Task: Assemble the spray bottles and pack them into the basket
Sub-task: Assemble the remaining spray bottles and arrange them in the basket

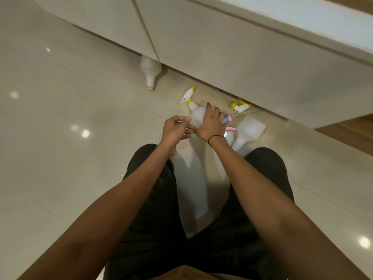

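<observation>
A white spray bottle [195,116] with a yellow-collared trigger head [188,96] lies on the floor tiles in front of me. My right hand [212,124] is spread over the bottle's lower body, fingers apart; whether it touches the bottle is unclear. My left hand [176,129] hovers just left of it, fingers curled in, with nothing visible inside. A loose yellow trigger head [240,106] lies by the cabinet's lower edge. A pink and blue trigger head [228,119] sits right of my right hand. An empty headless bottle [249,131] lies farther right. No basket is in view.
Another empty white bottle [150,72] lies half under the white cabinet [232,53], neck toward me. A further bottle neck [229,138] shows beside my right wrist. My legs in black trousers [157,195] spread on the glossy tile floor. A wooden surface [351,134] shows at right.
</observation>
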